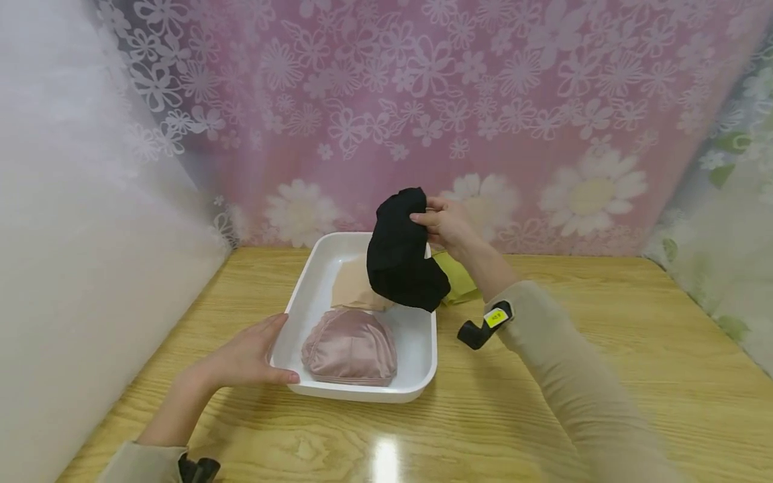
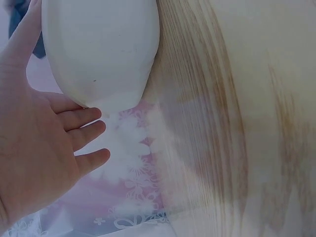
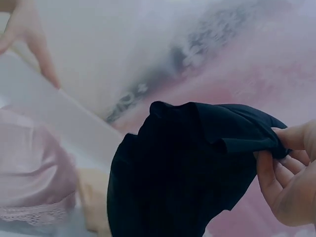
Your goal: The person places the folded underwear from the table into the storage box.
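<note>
Black underwear (image 1: 398, 251) hangs limp above the right side of a white tray (image 1: 425, 376). My right hand (image 1: 453, 225) pinches its upper edge between thumb and fingers. In the right wrist view the black underwear (image 3: 182, 173) droops away from the fingertips (image 3: 266, 170). My left hand (image 1: 247, 355) holds the tray's near left corner, thumb along the front wall and fingers along the left side. Inside the tray, a pink satin bra (image 1: 353, 349) with lace trim lies folded at the near end. Behind it is a beige folded cloth (image 1: 356, 285), partly hidden by the black underwear.
A yellow-green cloth (image 1: 459, 278) lies on the wooden table (image 1: 592, 335) just right of the tray, partly behind the right hand. A pink flowered curtain (image 1: 386, 100) stands along the back, with a pale wall (image 1: 90, 201) at the left.
</note>
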Action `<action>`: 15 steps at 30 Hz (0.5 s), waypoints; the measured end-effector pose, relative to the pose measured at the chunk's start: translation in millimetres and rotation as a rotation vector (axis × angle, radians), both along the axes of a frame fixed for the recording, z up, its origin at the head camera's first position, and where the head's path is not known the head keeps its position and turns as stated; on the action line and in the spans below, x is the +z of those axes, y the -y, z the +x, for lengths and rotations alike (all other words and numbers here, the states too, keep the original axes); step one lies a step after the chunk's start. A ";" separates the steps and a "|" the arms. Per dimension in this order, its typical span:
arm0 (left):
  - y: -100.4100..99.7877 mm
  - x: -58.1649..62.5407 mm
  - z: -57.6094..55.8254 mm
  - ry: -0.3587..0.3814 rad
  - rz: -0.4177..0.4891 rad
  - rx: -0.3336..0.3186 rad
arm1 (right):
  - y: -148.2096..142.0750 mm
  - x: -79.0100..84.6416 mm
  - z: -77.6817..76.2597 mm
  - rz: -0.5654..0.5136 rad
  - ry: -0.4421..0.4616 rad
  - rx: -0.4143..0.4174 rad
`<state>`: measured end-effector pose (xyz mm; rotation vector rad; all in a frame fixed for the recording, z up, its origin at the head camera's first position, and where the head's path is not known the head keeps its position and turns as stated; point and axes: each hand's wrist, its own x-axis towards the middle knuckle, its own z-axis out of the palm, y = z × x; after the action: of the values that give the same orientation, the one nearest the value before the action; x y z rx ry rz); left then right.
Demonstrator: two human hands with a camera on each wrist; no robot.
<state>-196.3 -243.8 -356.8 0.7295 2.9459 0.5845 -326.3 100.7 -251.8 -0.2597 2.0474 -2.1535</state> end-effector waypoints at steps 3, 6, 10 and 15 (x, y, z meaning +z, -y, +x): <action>-0.7 0.1 -0.3 0.009 0.009 -0.001 | 20.0 -20.0 -12.0 0.018 0.059 -0.028; -0.8 -0.9 -1.0 0.008 0.012 -0.003 | 36.9 -37.3 -21.7 0.017 0.117 -0.066; -0.1 -2.3 -1.8 0.005 0.005 -0.001 | 53.3 -53.6 -30.1 -0.031 0.169 -0.098; 0.7 -2.2 -1.9 0.015 0.002 0.004 | 63.0 -63.1 -35.4 -0.111 0.179 -0.100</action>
<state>-198.2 -244.5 -359.1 0.7171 2.9341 0.5903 -361.7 37.7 -314.9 0.0234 1.8838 -2.2609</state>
